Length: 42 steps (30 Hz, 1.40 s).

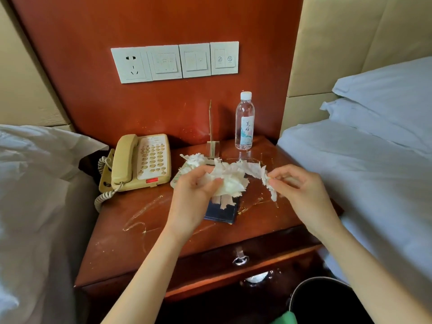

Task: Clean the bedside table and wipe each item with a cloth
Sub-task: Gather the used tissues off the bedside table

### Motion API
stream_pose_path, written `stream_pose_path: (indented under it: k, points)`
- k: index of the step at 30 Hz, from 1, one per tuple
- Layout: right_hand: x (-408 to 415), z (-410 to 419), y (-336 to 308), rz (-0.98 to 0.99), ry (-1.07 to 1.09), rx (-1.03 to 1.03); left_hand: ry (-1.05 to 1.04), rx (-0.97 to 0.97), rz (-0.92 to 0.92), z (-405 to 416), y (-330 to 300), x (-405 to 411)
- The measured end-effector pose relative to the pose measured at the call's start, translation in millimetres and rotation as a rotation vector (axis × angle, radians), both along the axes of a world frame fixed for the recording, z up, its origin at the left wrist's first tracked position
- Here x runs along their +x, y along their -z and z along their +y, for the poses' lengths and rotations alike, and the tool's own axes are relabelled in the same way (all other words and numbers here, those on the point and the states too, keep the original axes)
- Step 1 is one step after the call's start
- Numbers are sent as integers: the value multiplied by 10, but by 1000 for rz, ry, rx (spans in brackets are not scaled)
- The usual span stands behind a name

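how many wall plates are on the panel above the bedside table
4, side by side in a row: a power socket at far left, then switch plates and to its right.

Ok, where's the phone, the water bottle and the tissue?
Telephone (140, 161), head view: on the keypad face.
Water bottle (244, 127), head view: on its label.
Tissue (230, 177), head view: on the crumpled middle, between both hands.

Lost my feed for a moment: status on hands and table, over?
Left hand and right hand both pinch a crumpled tissue above the table. Phone, bottle, dark booklet stand unwiped.
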State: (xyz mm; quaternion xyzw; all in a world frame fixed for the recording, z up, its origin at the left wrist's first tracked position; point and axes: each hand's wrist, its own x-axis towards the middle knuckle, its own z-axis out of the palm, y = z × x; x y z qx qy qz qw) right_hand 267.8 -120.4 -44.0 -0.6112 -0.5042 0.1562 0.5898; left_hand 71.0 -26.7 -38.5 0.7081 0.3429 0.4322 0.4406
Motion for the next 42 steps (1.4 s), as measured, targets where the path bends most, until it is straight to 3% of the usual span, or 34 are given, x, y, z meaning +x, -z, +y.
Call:
stream_pose_path:
  k: [5, 17, 28, 33, 37, 42]
  points:
    - [150, -380, 125, 41, 56, 36, 98, 17, -22, -316, 107, 285]
    - [572, -1456, 870, 232, 418, -57, 379, -25, 192, -1115, 752, 1002]
    - [720, -1862, 1742, 250, 592, -382, 403, -442, 527, -1409, 2001, 1475]
    - [700, -1941, 1901, 304, 574, -456, 483, -616, 564, -1475, 2257, 1460]
    - [701, -1975, 1924, 341, 554, -464, 494, -556, 586, -1409, 2223, 1379]
    - [628, -1840, 1712, 354, 487, -356, 482, -286, 462, -1318, 1754, 1197]
